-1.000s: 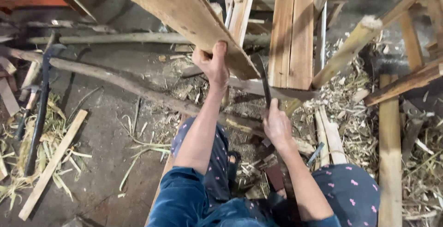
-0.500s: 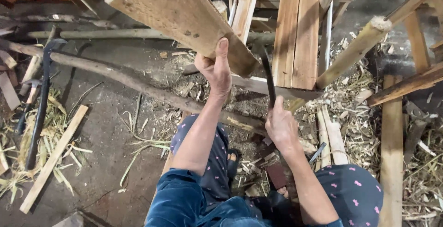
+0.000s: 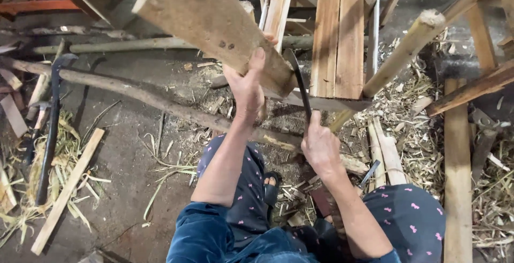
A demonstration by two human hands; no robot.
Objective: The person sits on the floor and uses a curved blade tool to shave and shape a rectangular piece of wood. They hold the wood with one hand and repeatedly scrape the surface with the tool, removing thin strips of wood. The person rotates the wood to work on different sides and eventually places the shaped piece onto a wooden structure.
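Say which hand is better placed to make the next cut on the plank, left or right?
Right, probably. The right hand grips the dark blade, whose tip sits at the plank's lower edge. The left hand clasps that plank and holds it raised at a tilt, so it is occupied steadying.

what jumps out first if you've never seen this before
The big plank slanting across the top, gripped at its lower end by the left hand. Just right of it, the right hand holds a dark blade up against the plank's end. Below them lie straw and wood scraps on the floor, with a long pole running across.
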